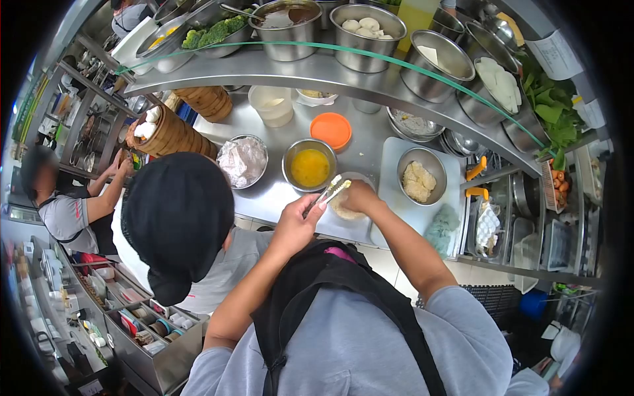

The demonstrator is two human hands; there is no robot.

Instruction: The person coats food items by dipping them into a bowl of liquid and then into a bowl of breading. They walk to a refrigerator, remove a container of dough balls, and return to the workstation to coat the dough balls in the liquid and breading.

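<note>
My left hand (298,223) is closed round metal tongs (328,189), whose tips look coated with something pale and yellowish. The tongs point up and right, just below a steel bowl of yellow beaten egg (310,167). My right hand (360,197) reaches down into a shallow, pale dish of breadcrumb-like coating (347,210); its fingertips are hidden there. To the right, a steel bowl (403,183) holds several crumb-coated pieces (419,181) and stands on a white cutting board (389,221).
An orange lid (331,131), a white tub (271,106) and a plastic-covered bowl (243,162) sit behind. Bamboo steamers (178,136) stand left. A steel shelf (310,63) with food containers overhangs the counter. A person in a black cap (178,218) is close on my left.
</note>
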